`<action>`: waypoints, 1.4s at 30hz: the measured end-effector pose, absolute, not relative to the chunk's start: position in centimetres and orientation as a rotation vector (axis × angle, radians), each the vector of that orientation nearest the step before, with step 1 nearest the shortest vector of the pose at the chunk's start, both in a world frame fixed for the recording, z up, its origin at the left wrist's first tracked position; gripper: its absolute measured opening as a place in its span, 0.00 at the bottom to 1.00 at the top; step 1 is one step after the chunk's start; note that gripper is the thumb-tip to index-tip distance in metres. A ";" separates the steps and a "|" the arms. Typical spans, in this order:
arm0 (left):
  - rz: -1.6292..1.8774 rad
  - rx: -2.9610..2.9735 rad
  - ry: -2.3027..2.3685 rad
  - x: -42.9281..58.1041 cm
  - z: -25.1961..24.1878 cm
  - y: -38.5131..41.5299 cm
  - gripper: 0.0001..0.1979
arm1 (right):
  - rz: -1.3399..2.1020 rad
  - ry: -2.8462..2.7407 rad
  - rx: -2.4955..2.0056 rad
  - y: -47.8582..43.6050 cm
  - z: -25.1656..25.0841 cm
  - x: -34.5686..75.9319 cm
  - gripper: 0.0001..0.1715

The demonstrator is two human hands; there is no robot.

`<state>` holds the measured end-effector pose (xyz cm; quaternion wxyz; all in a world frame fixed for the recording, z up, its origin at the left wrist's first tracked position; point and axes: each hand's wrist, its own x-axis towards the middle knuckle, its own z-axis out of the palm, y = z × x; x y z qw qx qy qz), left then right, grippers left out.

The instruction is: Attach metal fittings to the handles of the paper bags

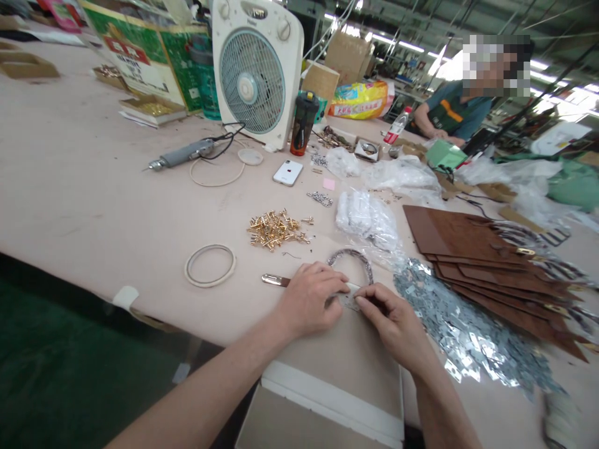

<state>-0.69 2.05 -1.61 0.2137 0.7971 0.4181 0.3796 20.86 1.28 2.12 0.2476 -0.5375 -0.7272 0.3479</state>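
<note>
A beige bag panel lies in front of me, reaching over the table's front edge. A braided handle arches beyond its far edge. My left hand is closed over the panel's far edge, fingers curled and thumb tucked in. From under that hand a brown strap with a shiny metal end sticks out to the left. My right hand is closed in a pinch at the same edge, close to the left fingertips. What lies between its thumb and fingers is too small to make out.
Gold-coloured fittings are heaped beyond my hands; a tape roll lies left. Small metal plates spread right, beside stacked brown leather pieces. Farther back are an electric screwdriver, phone, fan and a person.
</note>
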 end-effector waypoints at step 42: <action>1.153 2.240 1.148 -0.5 0.0 0.7 0.13 | 0.508 -1.362 -1.610 -7.8 -2.5 24.3 0.23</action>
